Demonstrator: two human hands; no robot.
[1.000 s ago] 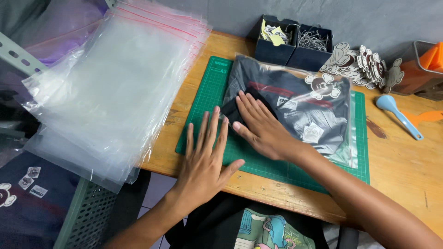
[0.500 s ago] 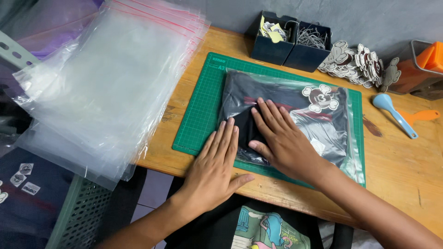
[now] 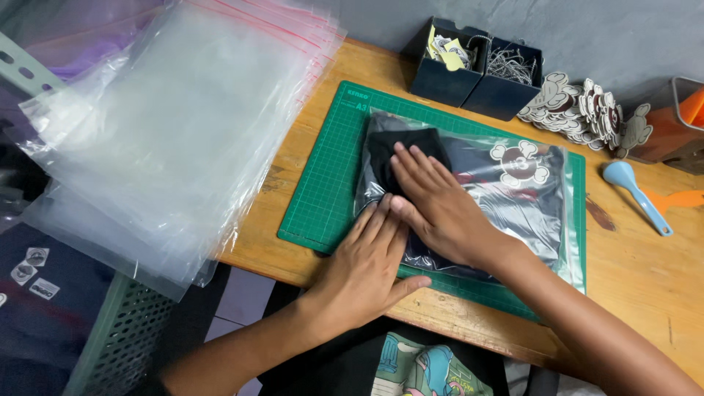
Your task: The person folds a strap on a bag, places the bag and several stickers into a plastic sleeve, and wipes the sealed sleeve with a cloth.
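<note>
A clear zip bag point(image 3: 513, 191) holding a folded dark printed garment lies on a green cutting mat point(image 3: 323, 183) on the wooden table. My right hand point(image 3: 440, 205) lies flat on the bag's left half, fingers spread toward the far left corner. My left hand point(image 3: 363, 268) presses flat on the bag's near left edge, its fingertips touching the right hand. Neither hand grips anything.
A thick stack of empty clear zip bags point(image 3: 176, 125) covers the table's left end. Two dark bins point(image 3: 477, 70) with tags and strings stand at the back, beside a pile of cut-out tags point(image 3: 587, 110). A blue scoop point(image 3: 634, 194) lies at the right.
Both hands have slid to the right and farther onto the bag, drawing closer together. The left hand moved from the mat onto the bag's edge.
</note>
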